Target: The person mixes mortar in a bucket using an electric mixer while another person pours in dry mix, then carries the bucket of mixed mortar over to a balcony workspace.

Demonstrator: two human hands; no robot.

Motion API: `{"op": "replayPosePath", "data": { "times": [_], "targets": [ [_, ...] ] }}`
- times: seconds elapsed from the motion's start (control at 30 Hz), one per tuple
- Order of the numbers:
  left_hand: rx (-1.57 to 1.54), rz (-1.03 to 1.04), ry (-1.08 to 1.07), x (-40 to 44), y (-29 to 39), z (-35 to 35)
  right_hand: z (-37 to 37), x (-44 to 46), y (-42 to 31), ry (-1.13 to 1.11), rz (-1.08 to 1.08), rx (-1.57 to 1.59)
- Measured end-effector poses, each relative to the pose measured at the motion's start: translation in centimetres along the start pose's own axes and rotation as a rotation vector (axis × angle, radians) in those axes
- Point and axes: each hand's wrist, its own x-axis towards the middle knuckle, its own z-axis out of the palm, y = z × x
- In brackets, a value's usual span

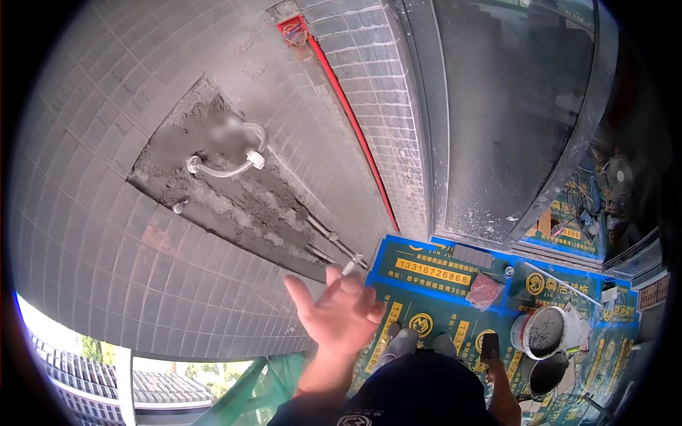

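Note:
My left hand [342, 316] is raised in front of the tiled wall, palm up, with the thumb out and the fingers curled. A short white stick [352, 265] shows at its fingertips; its kind is hard to tell against the pipes behind. Low at my right side, my right hand [495, 370] is closed on a trowel [490, 346] with a dark, flat rectangular blade. Near that hand stands a white bucket [518, 334] of grey mortar [546, 331]. A rough untiled wall patch [241, 206] has a braided hose [226, 170] looped across it.
A red conduit [355, 128] runs down the wall from a red box [293, 32]. Printed green and blue sheeting [440, 312] covers the floor. A pink bag [484, 291], a black container [545, 375] and a glass door [515, 106] are on the right. Green netting [263, 387] hangs lower left.

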Motion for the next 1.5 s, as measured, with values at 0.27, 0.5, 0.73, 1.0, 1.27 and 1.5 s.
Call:
{"op": "replayPosePath", "data": {
  "times": [0.27,0.5,0.73,1.0,1.27,1.5],
  "targets": [
    [0.044,-0.112,0.260,-1.1,-2.8,-6.9,-0.4,-5.8,-1.9,0.152,0.194,0.219],
    [0.307,-0.490,0.724,-5.1,-8.7,-12.2,1.2,-6.2,2.8,0.227,0.089,-0.074],
    [0.812,-0.845,0.344,0.3,-14.3,-10.2,1.6,-8.9,-2.1,0.300,0.447,0.443],
    [0.376,-0.842,-0.436,12.0,-16.5,-5.6,-4.2,-8.9,-4.5,0.334,0.364,0.545],
    [-0.095,-0.954,-0.752,16.3,-23.8,-3.2,-16.0,-14.8,-7.1,0.748,0.310,1.129],
    [-0.321,-1.047,-0.671,13.8,-31.9,0.4,-15.2,-16.8,0.0,0.733,0.240,1.219]
  ]
}}
